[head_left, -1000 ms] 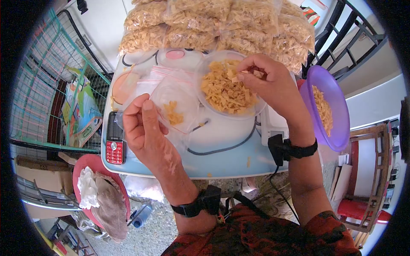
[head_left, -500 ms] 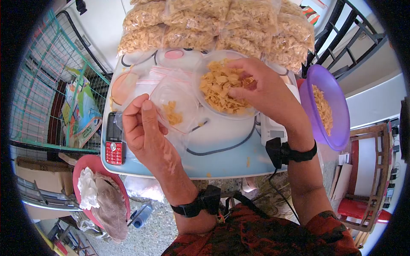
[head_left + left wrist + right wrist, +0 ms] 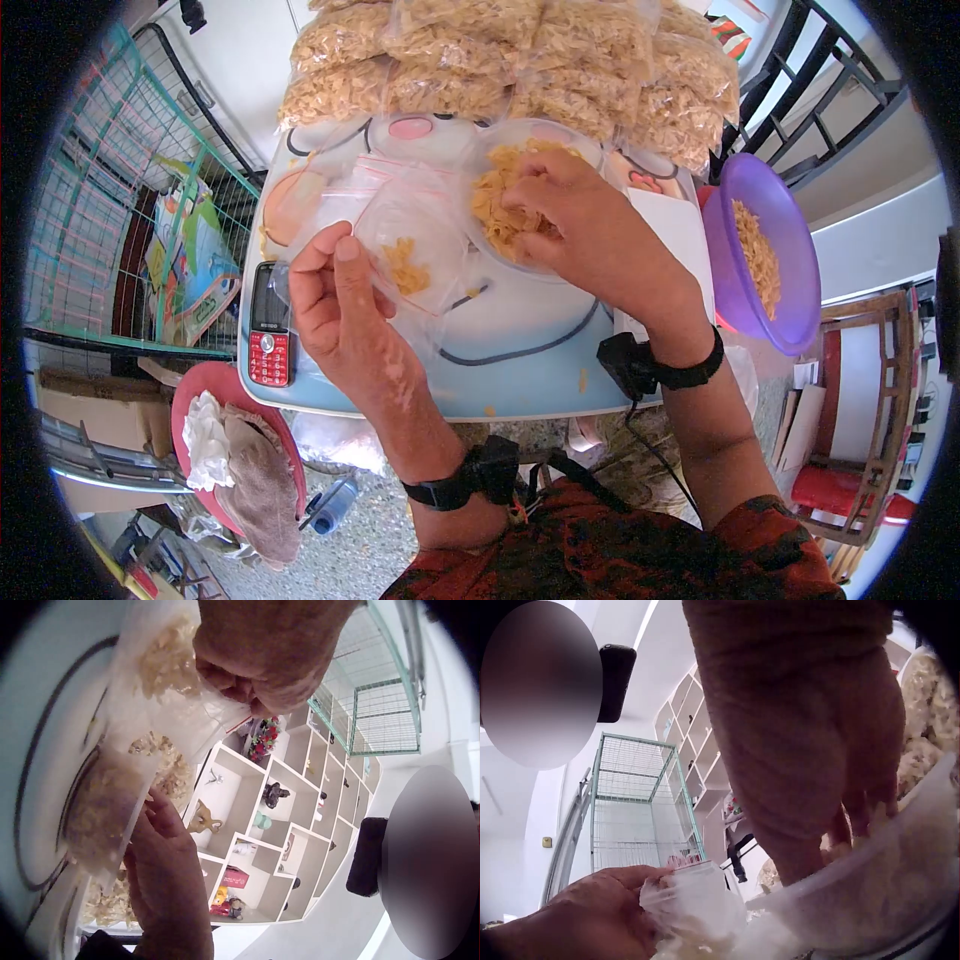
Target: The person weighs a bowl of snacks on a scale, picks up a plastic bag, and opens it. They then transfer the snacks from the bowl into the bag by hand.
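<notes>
My left hand [image 3: 345, 310] pinches the edge of a clear zip bag [image 3: 430, 235] between thumb and fingers. A few yellow flakes [image 3: 405, 267] lie in that bag. To its right stands a clear plastic bowl [image 3: 597, 142], well filled with yellow-brown dried flakes [image 3: 495, 200]. My right hand [image 3: 590, 215] is over this bowl, fingers bent down among the flakes, thumb apart from them. In the right wrist view the bowl's wall [image 3: 870, 900] hides the fingertips. The left wrist view shows both hands, the bag [image 3: 161, 712] and the bowl [image 3: 105, 817].
Stacked bags of flakes [image 3: 450, 70] line the table's far side. Flat empty zip bags [image 3: 375, 180] lie by the left hand, with a red phone [image 3: 270, 345] at the left edge. A white device [image 3: 672, 230] sits right of the bowl, beyond it a purple basin [image 3: 790, 210].
My right hand, which pinched flakes above the bowl, opened its fingers, then moved left and toward me, lower into the flakes. My left hand and the bag stayed put.
</notes>
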### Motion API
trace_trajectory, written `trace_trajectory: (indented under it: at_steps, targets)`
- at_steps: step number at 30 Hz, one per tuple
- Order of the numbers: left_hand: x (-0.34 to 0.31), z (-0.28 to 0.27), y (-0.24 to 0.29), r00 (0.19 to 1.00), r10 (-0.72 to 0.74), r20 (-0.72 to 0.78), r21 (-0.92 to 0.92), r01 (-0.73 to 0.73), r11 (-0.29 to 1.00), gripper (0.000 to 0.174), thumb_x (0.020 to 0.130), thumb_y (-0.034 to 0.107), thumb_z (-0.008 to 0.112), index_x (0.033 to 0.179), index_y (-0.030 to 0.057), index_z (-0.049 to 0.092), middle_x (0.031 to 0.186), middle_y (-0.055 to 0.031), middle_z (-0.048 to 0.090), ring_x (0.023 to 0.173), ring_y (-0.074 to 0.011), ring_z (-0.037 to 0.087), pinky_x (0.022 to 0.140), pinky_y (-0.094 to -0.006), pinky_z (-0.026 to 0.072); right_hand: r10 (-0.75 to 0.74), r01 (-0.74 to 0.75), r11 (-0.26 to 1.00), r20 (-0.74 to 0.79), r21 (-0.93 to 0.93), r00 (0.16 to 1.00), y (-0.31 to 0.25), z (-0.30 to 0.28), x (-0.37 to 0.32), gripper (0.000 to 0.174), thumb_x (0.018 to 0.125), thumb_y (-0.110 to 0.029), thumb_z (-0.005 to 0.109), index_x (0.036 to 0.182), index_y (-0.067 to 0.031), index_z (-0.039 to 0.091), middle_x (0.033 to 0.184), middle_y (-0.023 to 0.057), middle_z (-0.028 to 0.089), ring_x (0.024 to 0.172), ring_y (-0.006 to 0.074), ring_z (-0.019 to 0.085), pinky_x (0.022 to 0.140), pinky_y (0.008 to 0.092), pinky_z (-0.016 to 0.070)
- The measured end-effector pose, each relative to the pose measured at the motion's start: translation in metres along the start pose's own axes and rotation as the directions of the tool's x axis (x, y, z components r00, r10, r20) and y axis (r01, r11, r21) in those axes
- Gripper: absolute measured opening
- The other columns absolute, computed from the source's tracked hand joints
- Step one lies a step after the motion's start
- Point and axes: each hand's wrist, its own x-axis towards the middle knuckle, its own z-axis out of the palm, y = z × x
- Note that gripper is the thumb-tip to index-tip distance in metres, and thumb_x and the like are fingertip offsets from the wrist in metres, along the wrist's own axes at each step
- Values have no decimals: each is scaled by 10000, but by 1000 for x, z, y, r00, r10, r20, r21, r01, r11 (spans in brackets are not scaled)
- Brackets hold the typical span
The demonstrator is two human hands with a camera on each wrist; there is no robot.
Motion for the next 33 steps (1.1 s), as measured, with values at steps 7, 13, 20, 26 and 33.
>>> trace_trajectory:
  at_steps: [7, 13, 20, 26, 33]
  targets:
    - [0, -1, 0, 1000, -15, -8, -10, 14, 1000, 154, 938, 154, 641, 1058, 57, 633, 879, 35, 613, 731, -24, 536, 607, -163, 427, -22, 35, 995, -124, 98, 992, 16, -7, -3, 179, 813, -61, 662, 987, -45, 626, 986, 78, 616, 875, 203, 628, 743, 307, 506]
    - [0, 0, 0, 1000, -8, -3, 1, 8, 1000, 151, 933, 162, 648, 1050, 67, 638, 841, 47, 605, 687, -9, 501, 557, -154, 360, 374, -149, 686, -170, 712, 912, 20, -21, -8, 104, 892, -104, 646, 959, -24, 649, 904, 59, 658, 885, 172, 653, 776, 283, 529]
    - [0, 3, -3, 1000, 4, -25, 22, -3, 1000, 142, 926, 166, 656, 1036, 76, 644, 787, 64, 573, 616, 1, 438, 503, -157, 292, 511, 102, -217, 24, 971, 859, 42, -14, -12, 174, 931, -76, 624, 1085, 4, 613, 1058, 104, 643, 979, 232, 644, 847, 287, 583]
    - [-1, 5, -3, 1000, 10, -18, 16, -10, 1000, 141, 924, 163, 658, 1032, 73, 645, 783, 60, 577, 621, 0, 446, 505, -156, 299, 535, 119, -396, 124, 911, 836, 45, -11, -16, 163, 913, -47, 640, 1069, -8, 616, 1047, 94, 647, 976, 223, 644, 881, 310, 581]
    - [-1, 5, -2, 1000, 10, -17, 20, -9, 1000, 130, 930, 155, 648, 1030, 71, 645, 784, 58, 575, 628, -1, 452, 511, -155, 306, 529, 104, -367, 115, 924, 841, 37, -13, -18, 138, 919, -56, 633, 1052, -23, 626, 1020, 75, 660, 966, 188, 653, 897, 338, 575]
